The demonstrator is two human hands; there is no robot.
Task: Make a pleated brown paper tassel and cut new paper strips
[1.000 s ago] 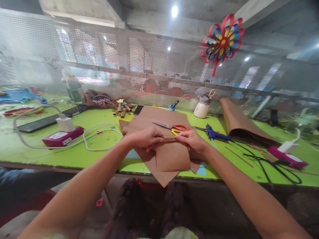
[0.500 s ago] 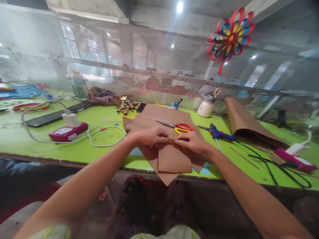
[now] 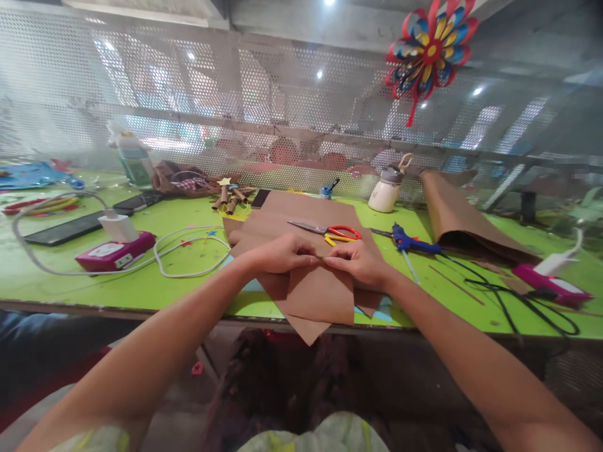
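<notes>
A piece of brown paper [image 3: 321, 294] hangs down from between my hands, its top edge pinched by both. My left hand [image 3: 288, 253] grips that edge from the left, fingers curled. From the right, my right hand [image 3: 354, 260] pinches it close to the left fingertips. Beneath lies a larger brown sheet [image 3: 282, 207], one pointed corner sticking out past the table's front edge. Scissors [image 3: 332, 233] with red and yellow handles rest on the large sheet just beyond my hands. A blue glue gun [image 3: 412, 242] lies to the right of them.
On the green table [image 3: 198, 292] stand a purple power socket [image 3: 115, 252] with a white cable and a cream bottle [image 3: 385, 189]. A phone [image 3: 70, 229], small paper rolls [image 3: 230, 196], a rolled brown sheet [image 3: 466, 216] and another purple socket [image 3: 551, 284] lie around. A mesh screen rises behind.
The pinched paper has lifted and turned slightly, and my fingertips have drawn a bit closer together along its edge. The whole view has shifted a little.
</notes>
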